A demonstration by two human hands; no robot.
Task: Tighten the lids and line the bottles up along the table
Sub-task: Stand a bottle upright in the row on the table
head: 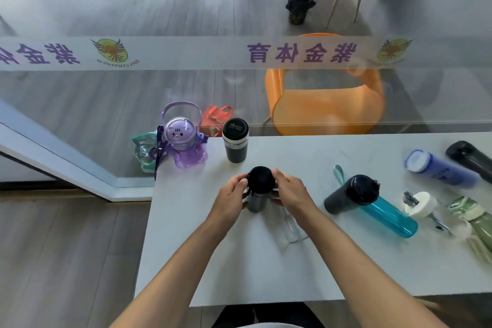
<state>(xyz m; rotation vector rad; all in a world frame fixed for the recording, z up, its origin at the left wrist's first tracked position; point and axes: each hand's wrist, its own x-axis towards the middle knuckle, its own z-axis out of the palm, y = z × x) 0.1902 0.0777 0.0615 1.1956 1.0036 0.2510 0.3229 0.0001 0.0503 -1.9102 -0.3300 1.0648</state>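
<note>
Gripping one grey flask (256, 201), two hands (231, 201) (292, 194); five bottles (386, 212) lie flat.

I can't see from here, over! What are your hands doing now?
Both hands, left and right, gripping grey flask, upright. Nothing blocking.

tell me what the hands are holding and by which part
Both hold one upright grey flask: the left hand grips its body, the right hand has fingers at its black lid.

Green bottle (479, 224) cut by right edge, blurred; black bottle (471, 158) also cut there.
</note>
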